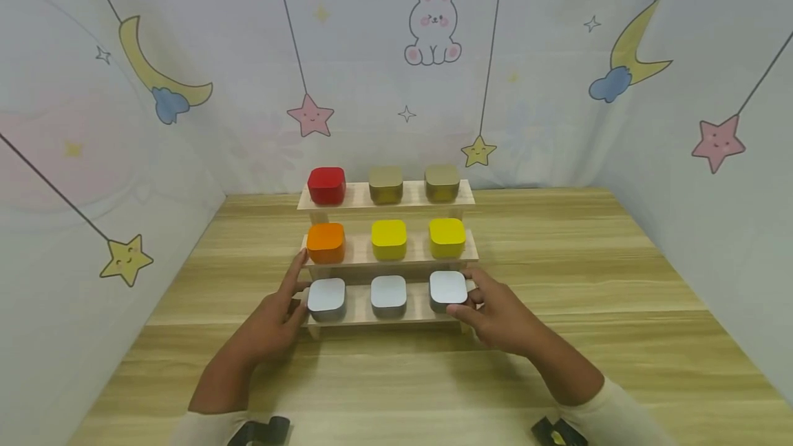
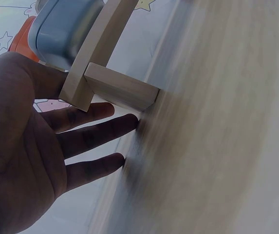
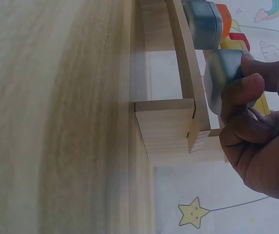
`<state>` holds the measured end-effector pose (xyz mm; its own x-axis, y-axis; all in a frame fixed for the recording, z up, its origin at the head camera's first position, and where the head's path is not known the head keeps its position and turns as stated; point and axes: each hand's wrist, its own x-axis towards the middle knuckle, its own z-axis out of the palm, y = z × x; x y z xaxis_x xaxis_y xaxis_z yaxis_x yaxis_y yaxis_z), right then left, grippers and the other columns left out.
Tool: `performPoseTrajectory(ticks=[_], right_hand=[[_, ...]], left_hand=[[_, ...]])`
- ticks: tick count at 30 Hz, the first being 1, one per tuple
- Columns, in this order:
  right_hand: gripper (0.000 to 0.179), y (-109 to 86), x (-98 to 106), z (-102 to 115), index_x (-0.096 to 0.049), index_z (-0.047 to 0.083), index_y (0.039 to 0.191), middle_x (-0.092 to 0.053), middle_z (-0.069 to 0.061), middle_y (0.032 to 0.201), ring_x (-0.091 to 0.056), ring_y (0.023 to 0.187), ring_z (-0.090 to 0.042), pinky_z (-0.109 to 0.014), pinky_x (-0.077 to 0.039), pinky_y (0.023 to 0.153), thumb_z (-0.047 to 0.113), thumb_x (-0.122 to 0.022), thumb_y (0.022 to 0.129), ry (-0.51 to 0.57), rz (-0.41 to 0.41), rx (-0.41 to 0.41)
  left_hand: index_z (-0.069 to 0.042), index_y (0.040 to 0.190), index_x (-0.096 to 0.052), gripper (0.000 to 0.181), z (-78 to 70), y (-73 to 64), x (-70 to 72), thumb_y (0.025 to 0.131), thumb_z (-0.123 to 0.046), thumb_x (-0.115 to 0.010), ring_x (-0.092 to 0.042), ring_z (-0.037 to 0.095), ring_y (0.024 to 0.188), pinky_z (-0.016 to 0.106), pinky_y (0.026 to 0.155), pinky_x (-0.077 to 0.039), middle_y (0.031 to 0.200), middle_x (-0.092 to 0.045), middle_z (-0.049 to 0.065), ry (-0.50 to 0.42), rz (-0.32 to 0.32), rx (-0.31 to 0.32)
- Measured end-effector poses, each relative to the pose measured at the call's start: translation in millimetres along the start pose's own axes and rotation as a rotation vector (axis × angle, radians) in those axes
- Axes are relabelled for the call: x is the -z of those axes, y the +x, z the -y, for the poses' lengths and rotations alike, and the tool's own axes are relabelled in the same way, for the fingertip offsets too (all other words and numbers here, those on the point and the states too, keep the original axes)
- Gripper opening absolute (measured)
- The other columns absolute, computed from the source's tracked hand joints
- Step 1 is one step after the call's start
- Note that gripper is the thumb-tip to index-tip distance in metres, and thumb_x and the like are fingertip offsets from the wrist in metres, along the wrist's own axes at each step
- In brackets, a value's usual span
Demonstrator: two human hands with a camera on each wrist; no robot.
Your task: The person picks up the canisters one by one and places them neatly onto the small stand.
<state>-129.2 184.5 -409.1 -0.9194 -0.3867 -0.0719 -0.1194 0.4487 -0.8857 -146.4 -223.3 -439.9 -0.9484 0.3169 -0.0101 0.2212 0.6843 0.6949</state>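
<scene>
My right hand (image 1: 504, 315) pinches the right-hand silver tin (image 1: 448, 286) between thumb and fingers, at the right end of the lowest tier of a three-tier wooden rack (image 1: 358, 308). In the right wrist view this tin (image 3: 216, 80) looks slightly tilted; whether its base touches the shelf I cannot tell. My left hand (image 1: 269, 325) is at the rack's left end, its fingers mostly straight, close beside the left silver tin (image 1: 327, 294). In the left wrist view its thumb side meets the shelf end (image 2: 78, 87). A middle silver tin (image 1: 388, 294) sits between the two.
On the middle tier stand an orange tin (image 1: 325, 243) and two yellow tins, one centred (image 1: 389, 239). The top tier bears a red tin (image 1: 326, 186) and two gold tins, one at right (image 1: 442, 183). A wood-grain table (image 1: 588, 274) meets patterned cloth walls (image 1: 372, 54).
</scene>
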Motion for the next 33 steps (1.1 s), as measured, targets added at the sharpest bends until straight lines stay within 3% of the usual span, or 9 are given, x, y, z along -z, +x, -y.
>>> performPoseTrajectory(ticks=[7,13,33], right_hand=[[0.060,1.1,0.2,0.4,-0.040,-0.002,0.155,-0.077,-0.019,0.096,-0.049,0.056,-0.013,-0.024,-0.042,0.047,0.017,-0.071,0.107,-0.028,-0.006,0.008],[0.060,2.5,-0.5,-0.1,-0.042,-0.004,0.153,-0.079,-0.019,0.100,-0.059,0.070,-0.014,-0.024,-0.047,0.056,0.017,-0.072,0.106,-0.063,-0.011,0.013],[0.065,1.0,0.4,-0.3,-0.038,-0.004,0.157,-0.081,-0.016,0.109,-0.070,0.089,-0.022,-0.027,-0.053,0.068,0.016,-0.072,0.106,-0.074,0.013,-0.020]], left_hand=[[-0.040,0.174,0.015,0.101,0.5,-0.4,-0.3,0.110,-0.005,-0.055,-0.071,0.046,0.132,0.065,0.118,-0.050,0.169,-0.046,0.027,0.002,-0.008,-0.002],[-0.042,0.174,0.016,0.102,1.0,0.0,-1.4,0.110,-0.004,-0.054,-0.069,0.047,0.134,0.067,0.119,-0.048,0.170,-0.045,0.026,0.001,-0.007,0.012],[-0.041,0.174,0.016,0.102,-1.8,-1.8,-0.4,0.110,-0.005,-0.055,-0.070,0.047,0.132,0.066,0.118,-0.050,0.169,-0.047,0.027,0.000,-0.001,0.017]])
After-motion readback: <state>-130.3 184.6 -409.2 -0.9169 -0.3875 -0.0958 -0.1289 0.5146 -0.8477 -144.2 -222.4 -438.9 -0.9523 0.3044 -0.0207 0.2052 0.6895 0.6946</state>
